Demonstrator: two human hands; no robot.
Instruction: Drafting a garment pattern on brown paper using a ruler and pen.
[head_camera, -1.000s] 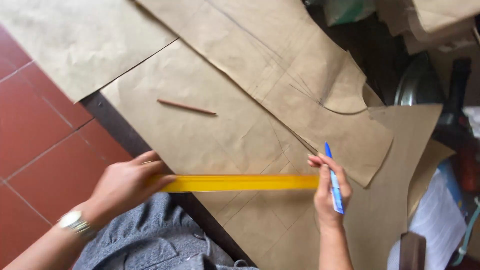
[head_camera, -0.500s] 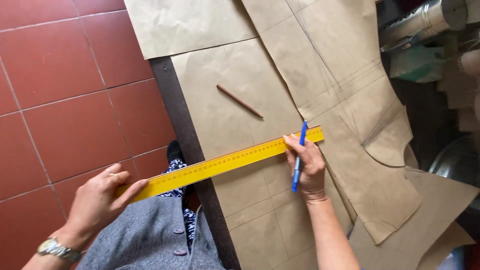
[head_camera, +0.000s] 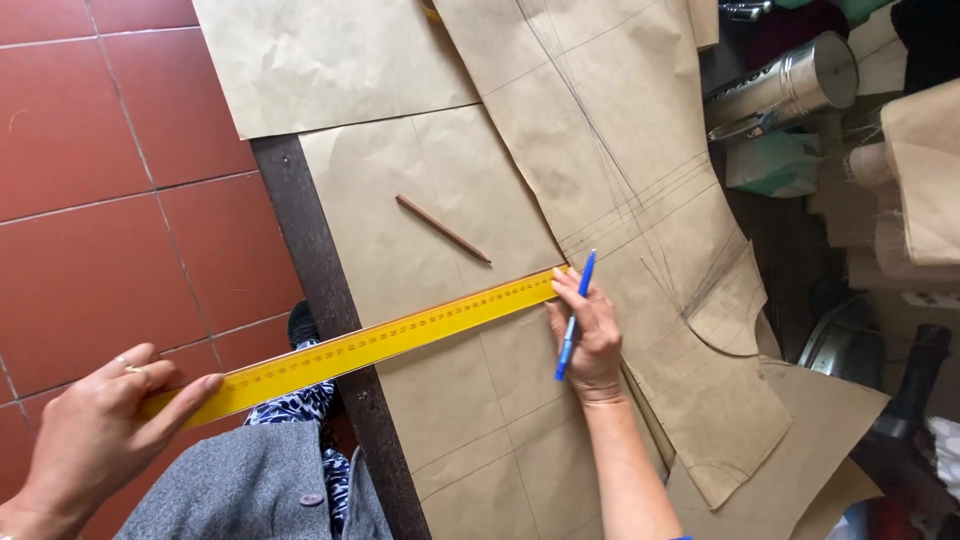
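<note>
**Both hands on the yellow ruler, pen in the right**

Your left hand (head_camera: 95, 425), at the lower left of the frame, closes its fingers over the near end of the long yellow ruler (head_camera: 360, 345), out past the table edge and above the red tiled floor (head_camera: 90, 200). The ruler runs up to the right across the dark table edge (head_camera: 320, 290) and onto the large sheet of brown pattern paper (head_camera: 420, 230). Your right hand (head_camera: 590, 335), at centre frame, presses its fingertips on the far end of the ruler while gripping a blue pen (head_camera: 575, 310), tip pointing upward. A brown wooden pencil (head_camera: 443, 229) lies loose on the paper, above the ruler and apart from both hands. A cut pattern piece with pencilled lines (head_camera: 640, 200) overlaps the sheet to the right.
</note>
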